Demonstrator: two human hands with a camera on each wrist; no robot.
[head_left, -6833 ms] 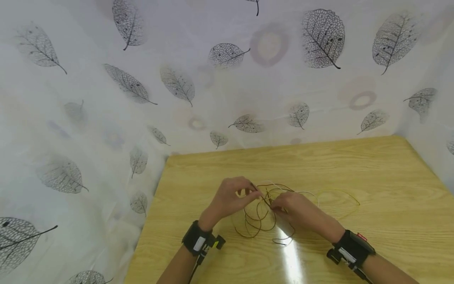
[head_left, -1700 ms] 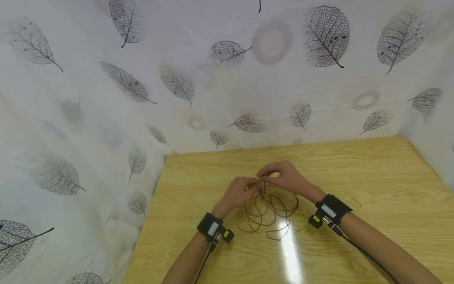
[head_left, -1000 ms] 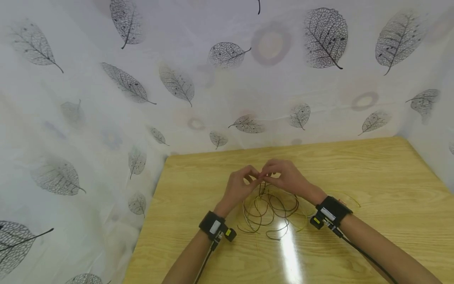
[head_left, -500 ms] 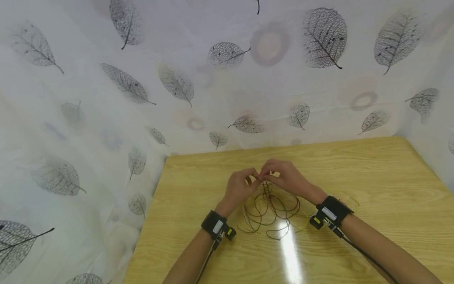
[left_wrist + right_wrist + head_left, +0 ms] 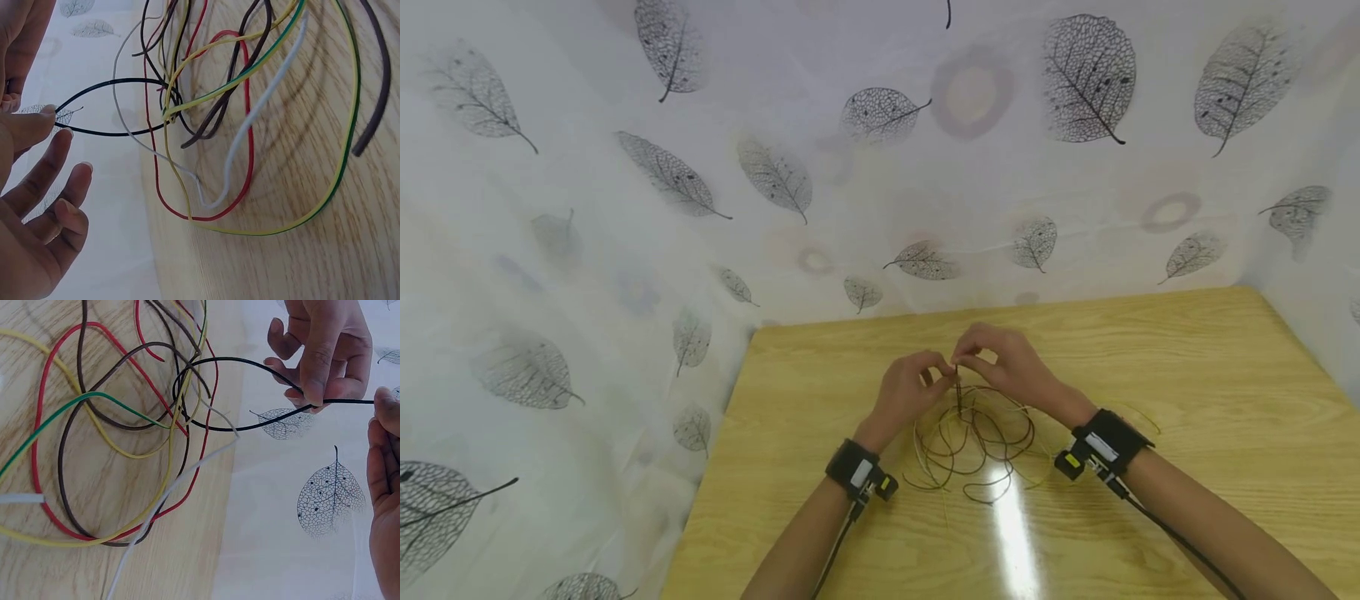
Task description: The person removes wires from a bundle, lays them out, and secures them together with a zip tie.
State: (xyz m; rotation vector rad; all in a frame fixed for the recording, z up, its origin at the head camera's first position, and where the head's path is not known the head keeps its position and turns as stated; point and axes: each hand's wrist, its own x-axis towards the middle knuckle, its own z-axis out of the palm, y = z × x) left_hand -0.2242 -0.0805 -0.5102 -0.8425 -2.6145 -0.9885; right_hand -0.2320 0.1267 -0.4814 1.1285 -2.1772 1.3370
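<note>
A black wire (image 5: 250,427) forms a loop around a bundle of tangled wires and rises toward my hands. In the head view my left hand (image 5: 904,392) pinches the two sides of the loop together between thumb and index finger. My right hand (image 5: 1009,362) pinches the free end, slightly higher and to the right. The right wrist view shows a short straight stretch of black wire between the two hands. Red wire (image 5: 37,425), brown wire (image 5: 60,456), white wire (image 5: 234,156) and yellow-green wire (image 5: 350,137) spread in loose loops below.
The coils lie on a wood-grain table (image 5: 820,533), with a yellow strand (image 5: 1142,415) reaching right. White cloth (image 5: 880,183) with leaf prints hangs behind and to the sides. Both wrists carry black straps with small cameras.
Earlier my hands were lower and apart over the tangle; they then met above it. Just now my right hand moved slightly up and away from the left, drawing the black wire out between them.
</note>
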